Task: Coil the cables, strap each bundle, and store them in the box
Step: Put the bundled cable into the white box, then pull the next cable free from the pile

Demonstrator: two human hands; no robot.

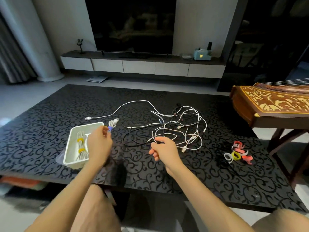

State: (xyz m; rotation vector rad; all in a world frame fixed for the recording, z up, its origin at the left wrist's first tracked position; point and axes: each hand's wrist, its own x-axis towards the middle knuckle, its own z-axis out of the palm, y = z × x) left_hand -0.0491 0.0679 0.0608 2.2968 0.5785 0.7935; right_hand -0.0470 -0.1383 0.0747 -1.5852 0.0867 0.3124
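Cable bundle (112, 124), white with a blue strap, is pinched at the fingertips of the left grip (100, 144), just past the far right corner of the white box (71, 144). Left of that grip, the box holds another white bundle (81, 145) bound with two yellow straps. The right grip (164, 148) hovers with fingers loose, holding nothing, at the near edge of the tangled loose cables (184, 126) on the black patterned bench (142, 164). Spare straps (238, 153) lie well to its right.
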